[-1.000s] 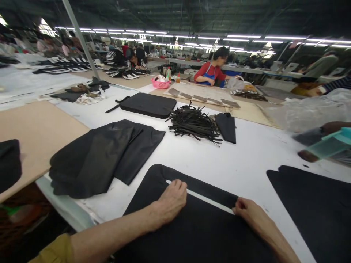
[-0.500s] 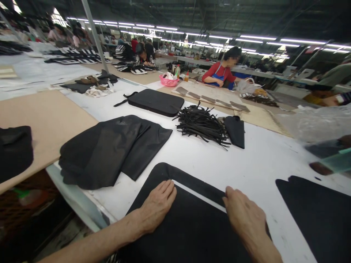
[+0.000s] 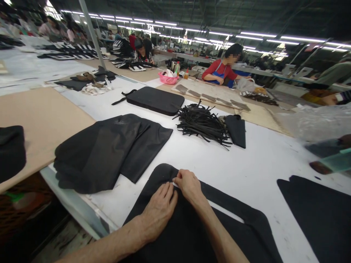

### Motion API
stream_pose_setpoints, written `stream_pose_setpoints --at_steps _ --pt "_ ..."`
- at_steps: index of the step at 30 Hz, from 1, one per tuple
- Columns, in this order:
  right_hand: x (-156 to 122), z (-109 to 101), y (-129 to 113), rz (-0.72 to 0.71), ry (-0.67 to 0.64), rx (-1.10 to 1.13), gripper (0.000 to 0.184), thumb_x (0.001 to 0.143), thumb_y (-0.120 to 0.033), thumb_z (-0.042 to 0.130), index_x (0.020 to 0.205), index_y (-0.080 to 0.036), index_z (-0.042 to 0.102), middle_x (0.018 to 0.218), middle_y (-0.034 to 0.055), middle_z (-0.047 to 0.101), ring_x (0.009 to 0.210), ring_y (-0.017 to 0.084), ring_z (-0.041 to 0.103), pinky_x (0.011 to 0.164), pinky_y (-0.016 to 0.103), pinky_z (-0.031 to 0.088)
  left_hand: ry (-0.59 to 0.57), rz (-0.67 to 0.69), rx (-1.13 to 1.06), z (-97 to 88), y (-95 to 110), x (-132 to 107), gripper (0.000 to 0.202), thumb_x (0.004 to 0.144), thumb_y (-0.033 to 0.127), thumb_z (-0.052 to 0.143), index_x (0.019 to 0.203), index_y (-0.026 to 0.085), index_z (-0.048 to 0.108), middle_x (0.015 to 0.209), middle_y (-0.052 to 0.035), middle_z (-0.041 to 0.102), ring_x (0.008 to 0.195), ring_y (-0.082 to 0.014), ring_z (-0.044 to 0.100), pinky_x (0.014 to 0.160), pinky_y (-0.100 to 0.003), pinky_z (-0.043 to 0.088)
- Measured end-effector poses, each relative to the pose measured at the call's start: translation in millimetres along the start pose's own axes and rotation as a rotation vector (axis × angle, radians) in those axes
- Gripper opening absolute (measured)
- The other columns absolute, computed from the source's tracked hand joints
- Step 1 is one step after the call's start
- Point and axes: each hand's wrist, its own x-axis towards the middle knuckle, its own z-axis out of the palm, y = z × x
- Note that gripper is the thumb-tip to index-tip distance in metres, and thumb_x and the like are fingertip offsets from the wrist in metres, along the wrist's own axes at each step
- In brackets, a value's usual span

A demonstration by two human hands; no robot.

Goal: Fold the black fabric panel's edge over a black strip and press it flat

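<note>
Right hand [image 3: 189, 185] now leftward, beside left hand [image 3: 159, 208] — pinched; left flattish — on black panel [image 3: 189, 233].

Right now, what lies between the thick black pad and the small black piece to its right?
Mainly a heap of black strips, in the head view.

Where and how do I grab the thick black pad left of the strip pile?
Probably the near edge of the pad, coming from your side, left of centre: it lies flat, that thick edge faces you, and the strip pile crowds its right corner.
</note>
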Motion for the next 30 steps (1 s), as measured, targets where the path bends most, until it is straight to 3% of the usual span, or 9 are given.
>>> stream_pose_setpoints --at_steps 6,11,14,17,21,24,27,30 --pt "14.6 -12.4 -7.3 0.055 -0.123 -0.041 0.019 0.076 -0.035 0.067 0.077 -0.017 0.062 0.078 0.0021 0.063 0.075 0.017 0.060 0.067 0.033 0.048 -0.067 0.050 -0.013 -2.8 -1.3 -0.5 0.041 0.082 0.010 0.041 0.123 0.005 0.045 0.126 -0.0222 0.049 0.120 -0.0319 0.044 0.102 -0.043 0.036" --pt "-1.9 -13.4 4.1 -0.015 0.025 -0.052 0.023 0.082 -0.039 0.063 0.083 -0.016 0.062 0.083 0.0024 0.064 0.079 0.018 0.060 0.073 0.037 0.048 -0.110 0.030 0.019 -2.4 -2.7 -0.9 0.048 0.076 0.000 0.040 0.122 0.010 0.049 0.129 -0.0186 0.049 0.119 -0.0297 0.046 0.098 -0.041 0.042" --pt "-21.3 -23.4 45.6 -0.040 0.173 -0.043 0.019 0.090 -0.033 0.053 0.088 -0.017 0.061 0.091 0.0022 0.063 0.086 0.018 0.058 0.078 0.036 0.045 -0.077 0.033 0.057 -1.9 -4.1 0.3 0.051 0.074 -0.004 0.039 0.121 0.012 0.052 0.129 -0.0174 0.049 0.118 -0.0288 0.047 0.095 -0.040 0.045" --pt "-51.3 -40.5 111.1 0.023 0.294 -0.059 0.017 0.092 -0.025 0.046 0.095 -0.017 0.060 0.099 0.0037 0.061 0.093 0.018 0.055 0.083 0.035 0.041 -0.033 0.036 0.062 -3.1 -4.4 1.4 0.053 0.074 -0.006 0.037 0.120 0.014 0.054 0.127 -0.0149 0.051 0.116 -0.0270 0.049 0.094 -0.038 0.047" --pt "-90.6 -49.1 185.9 0.098 0.359 -0.101 0.025 0.088 -0.023 0.051 0.111 -0.016 0.057 0.110 0.0089 0.057 0.102 0.022 0.049 0.084 0.033 0.036 -0.023 0.028 0.078 -4.6 -3.8 1.7 0.050 0.074 -0.005 0.037 0.115 0.015 0.059 0.123 -0.0132 0.055 0.113 -0.0261 0.052 0.093 -0.037 0.049" --pt "-104.4 -41.0 208.3 0.111 0.379 -0.102 0.022 0.087 -0.026 0.053 0.106 -0.018 0.058 0.099 0.0063 0.060 0.094 0.022 0.050 0.080 0.032 0.034 0.010 0.042 0.087 -1.5 -4.7 2.2 0.046 0.076 -0.002 0.039 0.115 0.015 0.058 0.120 -0.0118 0.057 0.112 -0.0253 0.052 0.093 -0.037 0.048" --pt "-104.7 -32.9 211.1 0.112 0.389 -0.064 0.012 0.087 -0.028 0.053 0.088 -0.019 0.061 0.083 0.0023 0.059 0.084 0.019 0.050 0.076 0.030 0.034 0.093 0.084 0.092 3.5 -7.0 2.9 0.042 0.079 0.003 0.041 0.116 0.015 0.057 0.116 -0.0105 0.059 0.111 -0.0258 0.052 0.095 -0.041 0.046" --pt "-100.1 -31.8 209.8 0.070 0.392 -0.019 0.013 0.085 -0.027 0.055 0.076 -0.018 0.059 0.085 0.0017 0.057 0.085 0.018 0.050 0.075 0.030 0.036 0.175 0.115 0.071 6.7 -10.8 2.7 0.039 0.081 0.006 0.039 0.114 0.016 0.057 0.113 -0.0087 0.060 0.109 -0.0248 0.053 0.096 -0.043 0.045"
